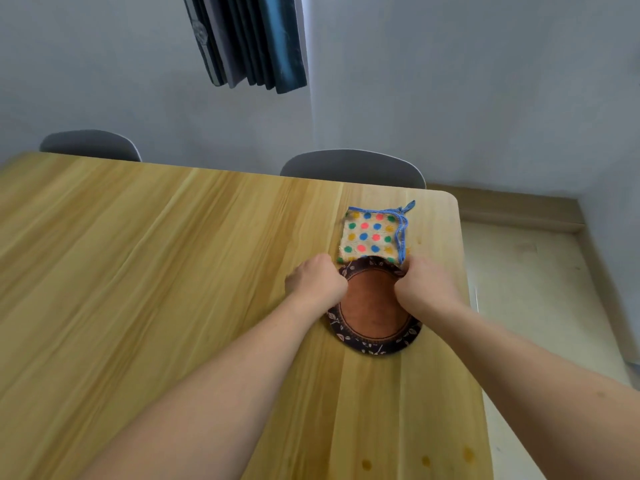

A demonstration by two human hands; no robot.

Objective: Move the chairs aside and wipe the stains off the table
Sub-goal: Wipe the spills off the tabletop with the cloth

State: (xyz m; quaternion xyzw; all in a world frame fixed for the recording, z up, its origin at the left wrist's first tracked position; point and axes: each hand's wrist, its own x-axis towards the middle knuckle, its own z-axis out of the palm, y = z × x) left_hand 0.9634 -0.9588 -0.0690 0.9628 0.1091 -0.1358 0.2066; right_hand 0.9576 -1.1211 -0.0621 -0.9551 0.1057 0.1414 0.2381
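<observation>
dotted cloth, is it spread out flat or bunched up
Folded flat, not bunched: the dotted cloth lies as a neat square on the table, near edge tucked by the round mat.

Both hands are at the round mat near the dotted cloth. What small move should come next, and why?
Probably lift the round mat and set it aside: the left hand and right hand already grip its far rim, it overlaps the dotted cloth, and orange stains show on the table near the front edge.
</observation>
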